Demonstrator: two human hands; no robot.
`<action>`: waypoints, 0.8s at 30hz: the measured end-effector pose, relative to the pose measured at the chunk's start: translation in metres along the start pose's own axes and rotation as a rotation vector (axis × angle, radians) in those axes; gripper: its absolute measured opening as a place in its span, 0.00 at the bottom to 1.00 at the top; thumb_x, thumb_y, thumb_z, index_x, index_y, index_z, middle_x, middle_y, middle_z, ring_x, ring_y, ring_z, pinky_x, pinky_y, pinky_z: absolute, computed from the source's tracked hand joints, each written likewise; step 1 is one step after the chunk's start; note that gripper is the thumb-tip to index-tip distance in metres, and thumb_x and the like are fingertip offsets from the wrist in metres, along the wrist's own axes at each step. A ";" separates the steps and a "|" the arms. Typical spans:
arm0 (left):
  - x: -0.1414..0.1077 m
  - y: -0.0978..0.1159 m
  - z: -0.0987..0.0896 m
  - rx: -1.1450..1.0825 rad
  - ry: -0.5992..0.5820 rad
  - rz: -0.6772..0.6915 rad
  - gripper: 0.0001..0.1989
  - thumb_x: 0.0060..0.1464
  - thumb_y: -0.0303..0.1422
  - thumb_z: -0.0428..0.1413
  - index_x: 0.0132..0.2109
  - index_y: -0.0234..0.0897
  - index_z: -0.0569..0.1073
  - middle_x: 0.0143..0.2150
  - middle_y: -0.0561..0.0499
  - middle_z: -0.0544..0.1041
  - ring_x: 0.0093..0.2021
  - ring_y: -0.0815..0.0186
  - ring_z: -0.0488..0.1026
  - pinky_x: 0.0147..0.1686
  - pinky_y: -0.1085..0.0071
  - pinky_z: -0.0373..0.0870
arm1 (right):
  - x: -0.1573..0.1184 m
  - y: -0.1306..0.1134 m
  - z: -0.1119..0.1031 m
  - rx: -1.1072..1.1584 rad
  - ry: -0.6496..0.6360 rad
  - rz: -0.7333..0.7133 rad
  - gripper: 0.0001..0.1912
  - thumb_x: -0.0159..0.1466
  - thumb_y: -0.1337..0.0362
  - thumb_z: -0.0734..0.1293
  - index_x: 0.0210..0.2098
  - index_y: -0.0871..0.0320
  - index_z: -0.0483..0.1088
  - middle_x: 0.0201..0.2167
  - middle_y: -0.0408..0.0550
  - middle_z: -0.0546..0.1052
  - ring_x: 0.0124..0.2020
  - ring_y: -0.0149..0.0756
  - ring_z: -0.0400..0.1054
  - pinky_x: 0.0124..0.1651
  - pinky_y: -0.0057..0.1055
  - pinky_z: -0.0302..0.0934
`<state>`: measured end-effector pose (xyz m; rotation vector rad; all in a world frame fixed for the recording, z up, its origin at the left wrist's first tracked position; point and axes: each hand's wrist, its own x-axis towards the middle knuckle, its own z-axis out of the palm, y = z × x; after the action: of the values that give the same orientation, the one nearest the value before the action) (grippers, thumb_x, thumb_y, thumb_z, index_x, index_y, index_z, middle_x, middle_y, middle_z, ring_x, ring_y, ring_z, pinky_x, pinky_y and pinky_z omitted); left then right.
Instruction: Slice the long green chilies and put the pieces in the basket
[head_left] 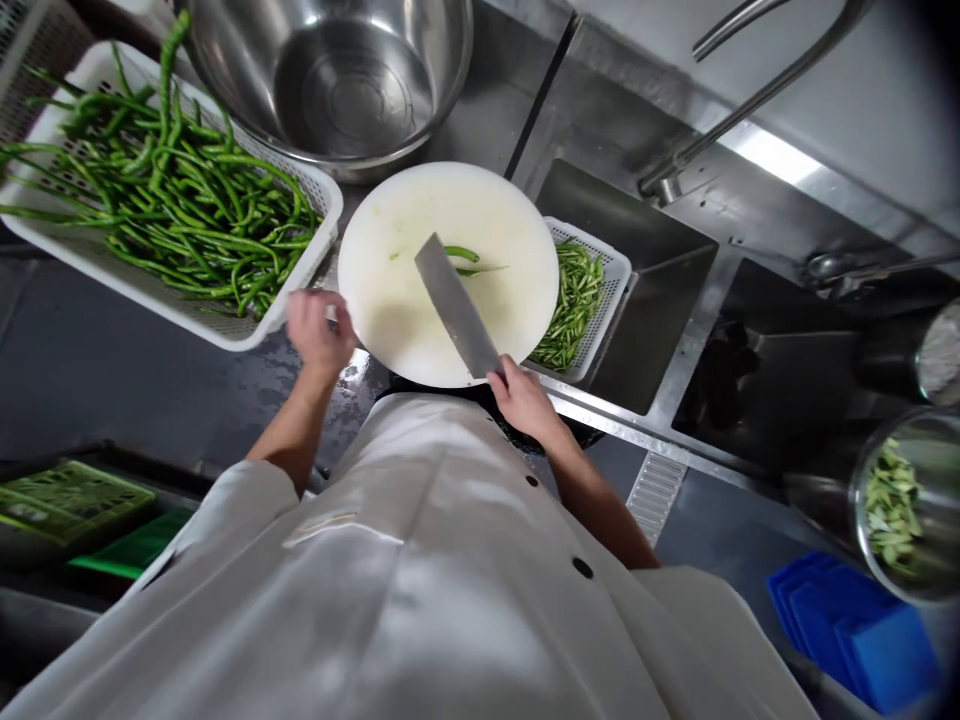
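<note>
My right hand grips the handle of a cleaver. The wide blade slants up and left across a round white cutting board. Partly covered by the blade, a green chili pepper lies on the board, with another thin green piece just below it. My left hand is off the board's left edge, near the corner of a white basket. Slightly blurred, its fingers are loosely bent, with the thumb apart and nothing visible in them. Long green chili peppers fill that basket.
Right of the board, cut green strips lie in a white perforated basket over a sink. A large steel bowl stands behind the board. A faucet rises at the back. Blue containers are low at right.
</note>
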<state>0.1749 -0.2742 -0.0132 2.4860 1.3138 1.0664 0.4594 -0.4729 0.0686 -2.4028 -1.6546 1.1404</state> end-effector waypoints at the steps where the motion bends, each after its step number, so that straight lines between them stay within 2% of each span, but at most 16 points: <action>1: 0.008 -0.007 -0.009 0.023 0.016 -0.016 0.09 0.70 0.33 0.49 0.45 0.39 0.74 0.43 0.42 0.75 0.48 0.53 0.72 0.50 0.49 0.71 | -0.009 0.009 -0.002 0.023 0.052 0.026 0.22 0.76 0.57 0.55 0.63 0.61 0.65 0.45 0.62 0.81 0.48 0.56 0.76 0.49 0.41 0.65; 2: 0.017 -0.011 -0.012 0.020 -0.012 -0.004 0.09 0.69 0.34 0.50 0.46 0.39 0.75 0.44 0.42 0.74 0.49 0.52 0.72 0.50 0.49 0.72 | -0.018 0.018 -0.005 0.048 0.100 0.060 0.22 0.76 0.56 0.54 0.62 0.61 0.66 0.44 0.61 0.81 0.47 0.56 0.76 0.48 0.42 0.66; 4: 0.038 -0.007 0.006 -0.044 -0.171 0.078 0.10 0.68 0.34 0.50 0.49 0.39 0.76 0.45 0.41 0.75 0.50 0.51 0.72 0.52 0.50 0.72 | -0.034 0.035 -0.010 0.103 0.167 0.127 0.22 0.76 0.54 0.54 0.61 0.59 0.66 0.40 0.59 0.82 0.43 0.55 0.77 0.45 0.42 0.67; 5: 0.048 0.000 0.025 -0.096 -0.275 0.138 0.12 0.68 0.34 0.50 0.51 0.39 0.76 0.47 0.41 0.76 0.51 0.51 0.73 0.54 0.51 0.72 | -0.040 0.043 -0.013 0.128 0.183 0.149 0.22 0.76 0.54 0.54 0.60 0.59 0.66 0.37 0.57 0.81 0.41 0.54 0.77 0.44 0.42 0.67; 7: 0.067 0.023 0.075 -0.175 -0.467 0.265 0.14 0.68 0.33 0.49 0.55 0.38 0.76 0.50 0.41 0.76 0.54 0.52 0.72 0.57 0.52 0.71 | -0.051 0.059 -0.019 0.149 0.184 0.155 0.22 0.76 0.53 0.54 0.59 0.57 0.67 0.34 0.55 0.80 0.38 0.53 0.77 0.41 0.41 0.67; 9: 0.082 0.043 0.125 -0.189 -0.584 0.366 0.16 0.67 0.30 0.48 0.56 0.35 0.76 0.50 0.40 0.77 0.54 0.52 0.73 0.58 0.52 0.70 | -0.060 0.073 -0.022 0.110 0.160 0.108 0.19 0.75 0.53 0.54 0.55 0.56 0.68 0.34 0.54 0.80 0.38 0.52 0.76 0.41 0.41 0.66; 11: 0.091 0.052 0.159 -0.162 -0.653 0.426 0.18 0.64 0.25 0.47 0.54 0.33 0.77 0.48 0.39 0.77 0.51 0.52 0.74 0.57 0.52 0.70 | -0.068 0.085 -0.022 0.042 0.092 0.015 0.17 0.75 0.53 0.55 0.50 0.54 0.69 0.34 0.53 0.79 0.39 0.52 0.76 0.42 0.40 0.64; 12: 0.094 0.051 0.167 -0.151 -0.669 0.440 0.17 0.63 0.24 0.47 0.52 0.32 0.78 0.46 0.39 0.77 0.49 0.52 0.74 0.55 0.53 0.71 | -0.070 0.088 -0.019 0.014 0.044 -0.034 0.16 0.75 0.53 0.55 0.48 0.53 0.70 0.34 0.52 0.79 0.39 0.51 0.75 0.43 0.39 0.63; 14: 0.093 0.041 0.167 -0.144 -0.665 0.440 0.14 0.62 0.23 0.48 0.45 0.32 0.79 0.41 0.40 0.77 0.44 0.53 0.73 0.50 0.55 0.72 | -0.070 0.092 -0.010 -0.009 -0.051 -0.105 0.16 0.75 0.53 0.55 0.47 0.52 0.70 0.32 0.50 0.78 0.38 0.49 0.75 0.42 0.37 0.62; 16: 0.087 0.027 0.148 -0.142 -0.627 0.418 0.12 0.63 0.24 0.49 0.41 0.33 0.77 0.38 0.41 0.75 0.43 0.55 0.72 0.48 0.57 0.72 | -0.065 0.091 0.001 0.010 -0.092 -0.113 0.16 0.76 0.53 0.55 0.48 0.52 0.70 0.32 0.49 0.78 0.37 0.48 0.74 0.42 0.36 0.61; 18: 0.078 0.016 0.119 -0.127 -0.586 0.384 0.11 0.66 0.26 0.48 0.42 0.33 0.76 0.40 0.41 0.75 0.45 0.55 0.71 0.50 0.57 0.71 | -0.059 0.090 0.012 0.047 -0.051 -0.070 0.16 0.76 0.53 0.55 0.49 0.53 0.70 0.35 0.51 0.79 0.40 0.48 0.74 0.43 0.36 0.62; 21: 0.059 0.014 0.076 -0.107 -0.543 0.340 0.13 0.70 0.28 0.47 0.47 0.35 0.77 0.45 0.41 0.74 0.50 0.54 0.70 0.53 0.56 0.70 | -0.053 0.090 0.019 0.136 0.055 0.012 0.16 0.75 0.55 0.55 0.51 0.55 0.70 0.42 0.54 0.80 0.43 0.49 0.75 0.47 0.39 0.64; 24: 0.036 0.023 0.058 -0.105 -0.553 0.361 0.16 0.72 0.29 0.44 0.50 0.36 0.78 0.47 0.41 0.74 0.50 0.53 0.69 0.52 0.55 0.71 | -0.051 0.091 0.017 0.220 0.087 0.068 0.17 0.74 0.55 0.56 0.53 0.55 0.69 0.40 0.53 0.81 0.40 0.49 0.75 0.45 0.40 0.65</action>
<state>0.2407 -0.2495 -0.0276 2.7081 0.6546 0.4134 0.5142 -0.5613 0.0489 -2.3491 -1.3551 1.1419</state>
